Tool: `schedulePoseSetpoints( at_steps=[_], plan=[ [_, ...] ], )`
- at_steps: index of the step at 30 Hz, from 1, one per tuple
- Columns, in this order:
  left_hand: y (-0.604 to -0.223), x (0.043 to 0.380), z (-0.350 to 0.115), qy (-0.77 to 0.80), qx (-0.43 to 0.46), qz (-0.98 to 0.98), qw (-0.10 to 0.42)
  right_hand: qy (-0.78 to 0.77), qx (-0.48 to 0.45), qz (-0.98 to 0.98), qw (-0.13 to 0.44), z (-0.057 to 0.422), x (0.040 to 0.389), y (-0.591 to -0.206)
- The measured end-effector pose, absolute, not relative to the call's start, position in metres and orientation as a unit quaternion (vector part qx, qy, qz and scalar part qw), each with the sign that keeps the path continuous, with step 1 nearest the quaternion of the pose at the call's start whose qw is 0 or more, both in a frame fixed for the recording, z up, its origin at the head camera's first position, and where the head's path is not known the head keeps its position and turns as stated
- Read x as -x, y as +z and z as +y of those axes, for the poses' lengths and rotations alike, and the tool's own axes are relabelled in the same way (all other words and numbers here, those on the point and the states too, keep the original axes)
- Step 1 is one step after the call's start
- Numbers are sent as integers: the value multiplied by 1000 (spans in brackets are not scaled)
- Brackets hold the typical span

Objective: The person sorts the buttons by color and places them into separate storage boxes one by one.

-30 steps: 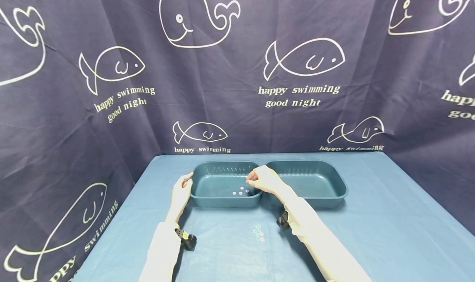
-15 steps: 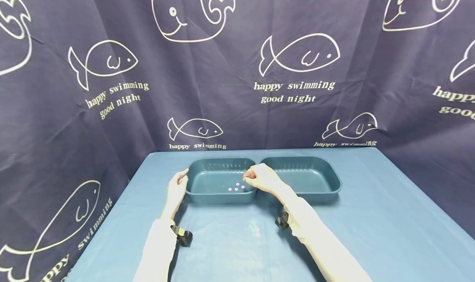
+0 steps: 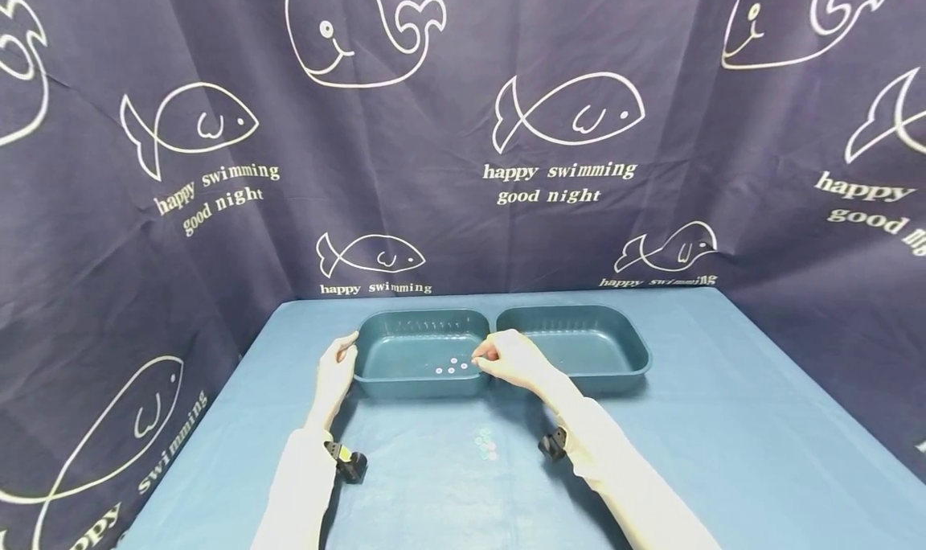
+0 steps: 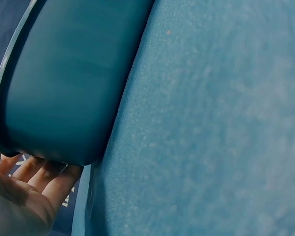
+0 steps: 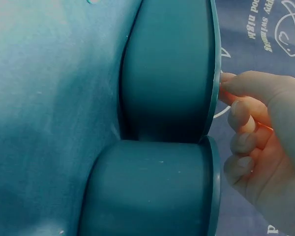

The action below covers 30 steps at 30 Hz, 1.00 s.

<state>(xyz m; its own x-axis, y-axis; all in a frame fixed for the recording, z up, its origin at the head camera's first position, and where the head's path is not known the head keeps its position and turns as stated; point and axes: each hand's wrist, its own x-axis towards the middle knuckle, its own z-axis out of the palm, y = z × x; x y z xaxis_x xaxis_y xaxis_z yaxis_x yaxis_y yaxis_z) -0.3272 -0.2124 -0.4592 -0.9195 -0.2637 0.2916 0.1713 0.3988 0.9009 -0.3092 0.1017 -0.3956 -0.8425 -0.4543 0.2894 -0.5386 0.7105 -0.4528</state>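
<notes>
My left hand [image 3: 335, 371] grips the outer end of the left blue-green plastic bin [image 3: 423, 387]. In the left wrist view, its fingers [image 4: 59, 187] lie against the end wall below the rim. My right hand [image 3: 514, 355] reaches over the left bin's inner end, fingers curled, with thumb and index tips close together. Whether something small is between these tips cannot be made out; the rim partly hides them in the right wrist view. Several small pinkish ring-like pieces [image 3: 452, 371] lie on the bin floor near those fingertips.
The right blue-green bin [image 3: 615, 383] stands end to end with the left one. Several small green and pink ring-like pieces [image 3: 486, 445] lie on the blue tablecloth [image 3: 427, 486] in front. A dark printed curtain [image 3: 448, 148] hangs behind and beside the table.
The head view has shifted, so everything appears further left. My right hand has lowered slightly toward the pieces in the left bin. My left hand stays at the bin's end.
</notes>
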Motion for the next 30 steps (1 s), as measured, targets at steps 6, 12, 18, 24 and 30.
schedulePoseSetpoints(
  at_steps=[6, 12, 18, 24, 30],
  plan=[
    [-455, 329, -216, -535, -53, -827, 167, 271, -288, -915, 83, 102, 301, -401],
    [-451, 332, -217, -530, -52, -829, 173, 265, -324, -901, 111, 102, 294, -401],
    [-454, 333, -213, -537, -50, -823, 178, 248, -353, -892, 136, 110, 289, -404],
    [-457, 333, -207, -547, -47, -817, 177, 269, -363, -880, 146, 120, 280, -410],
    [-456, 329, -211, -551, -47, -814, 176, 308, -364, -871, 116, 122, 270, -414]
  ],
)
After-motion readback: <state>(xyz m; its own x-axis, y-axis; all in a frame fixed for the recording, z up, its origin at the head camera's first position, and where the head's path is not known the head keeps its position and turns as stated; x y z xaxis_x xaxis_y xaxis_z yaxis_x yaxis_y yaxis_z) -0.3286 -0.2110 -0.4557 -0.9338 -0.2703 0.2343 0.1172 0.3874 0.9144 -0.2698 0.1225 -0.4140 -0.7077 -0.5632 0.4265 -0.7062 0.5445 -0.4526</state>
